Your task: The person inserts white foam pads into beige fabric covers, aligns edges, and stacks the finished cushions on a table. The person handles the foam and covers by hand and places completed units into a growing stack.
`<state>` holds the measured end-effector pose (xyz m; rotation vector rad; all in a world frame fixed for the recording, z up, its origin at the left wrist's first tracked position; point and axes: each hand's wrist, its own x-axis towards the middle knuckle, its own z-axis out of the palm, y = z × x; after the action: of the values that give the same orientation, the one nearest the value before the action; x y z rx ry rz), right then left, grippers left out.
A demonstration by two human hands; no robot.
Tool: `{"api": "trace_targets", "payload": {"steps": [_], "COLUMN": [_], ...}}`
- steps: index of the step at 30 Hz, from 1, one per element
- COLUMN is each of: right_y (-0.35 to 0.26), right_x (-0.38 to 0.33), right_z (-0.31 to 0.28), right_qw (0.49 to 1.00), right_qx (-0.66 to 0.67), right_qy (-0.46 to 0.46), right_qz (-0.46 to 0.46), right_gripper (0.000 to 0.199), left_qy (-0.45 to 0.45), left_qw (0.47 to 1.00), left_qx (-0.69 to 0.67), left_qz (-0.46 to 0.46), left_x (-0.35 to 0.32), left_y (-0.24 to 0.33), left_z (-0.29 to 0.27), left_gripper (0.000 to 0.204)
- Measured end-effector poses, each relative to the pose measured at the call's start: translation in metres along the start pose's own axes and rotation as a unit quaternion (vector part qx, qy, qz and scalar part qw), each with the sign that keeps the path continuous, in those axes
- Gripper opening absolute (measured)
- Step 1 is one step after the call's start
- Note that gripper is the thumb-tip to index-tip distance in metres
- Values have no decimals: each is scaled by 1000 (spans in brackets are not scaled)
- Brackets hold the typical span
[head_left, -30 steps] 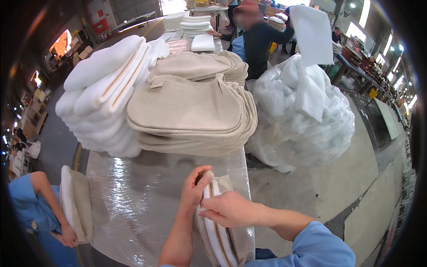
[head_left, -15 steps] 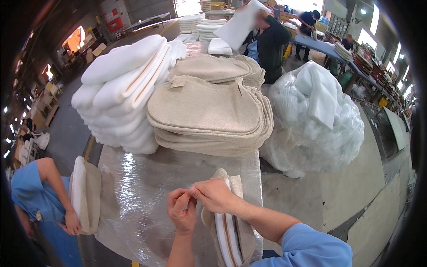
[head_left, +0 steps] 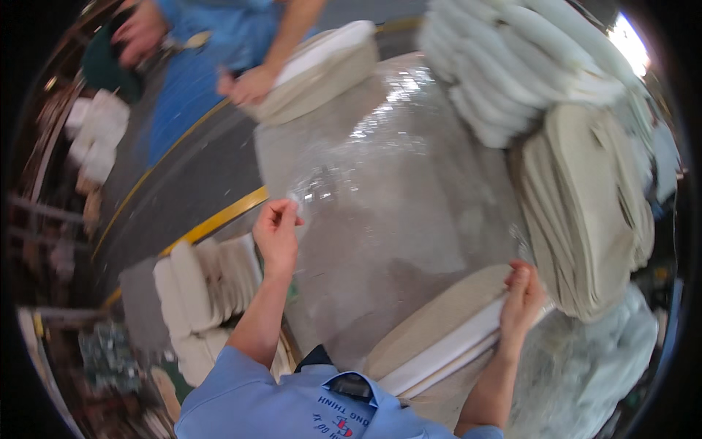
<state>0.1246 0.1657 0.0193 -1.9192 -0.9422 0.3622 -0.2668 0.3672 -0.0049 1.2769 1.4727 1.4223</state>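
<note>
My left hand (head_left: 276, 235) is raised over the left edge of the plastic-covered table (head_left: 409, 212), thumb and finger pinched together. A tiny pale bit seems to show at its fingertips, too blurred to name. My right hand (head_left: 522, 298) is closed at the far right end of a cushion (head_left: 443, 333) lying in front of me; what its fingers hold, if anything, cannot be made out. The cushion has a beige fabric cover, open along one side, with white padding showing in the gap.
Stacked beige covers (head_left: 578, 212) and white padding pieces (head_left: 512, 66) stand at the right. Clear plastic wrap with padding (head_left: 607, 366) bulges at lower right. Finished-looking cushions (head_left: 208, 285) are piled at the left. Across the table, a co-worker's hand (head_left: 252, 86) touches another cushion (head_left: 322, 69).
My hands, together at the cushion before, are now far apart, left hand out to the left, right hand to the right. The view has swung left and down.
</note>
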Motion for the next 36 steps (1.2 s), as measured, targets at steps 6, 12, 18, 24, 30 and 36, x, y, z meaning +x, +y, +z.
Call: {"api": "trace_targets", "payload": {"steps": [6, 12, 18, 24, 30, 36], "right_y": [-18, -15, -34, -33, -25, -27], "right_x": [5, 7, 18, 8, 6, 9], "right_z": [29, 14, 24, 14, 13, 9], "right_qw": [998, 995, 984, 986, 988, 983], "right_qx": [-26, -94, -177, -159, -123, -38], "right_qy": [-44, -21, -11, -2, 7, 51], "right_qz": [-28, 7, -14, -58, -99, -171], "right_gripper": [36, 33, 28, 25, 23, 15], "left_qy": [218, 30, 60, -40, -136, -319], "left_qw": [969, 920, 912, 906, 863, 718], "left_qx": [34, 332, -38, 192, 359, 569], "left_qz": [-107, -206, -405, -375, -329, -245], "left_x": [13, -19, -42, -34, -15, 14], "left_y": [-92, -173, -183, -211, -205, -161], "left_z": [-151, -143, -115, -104, -104, -119], "left_gripper": [2, 23, 29, 30, 33, 37]}}
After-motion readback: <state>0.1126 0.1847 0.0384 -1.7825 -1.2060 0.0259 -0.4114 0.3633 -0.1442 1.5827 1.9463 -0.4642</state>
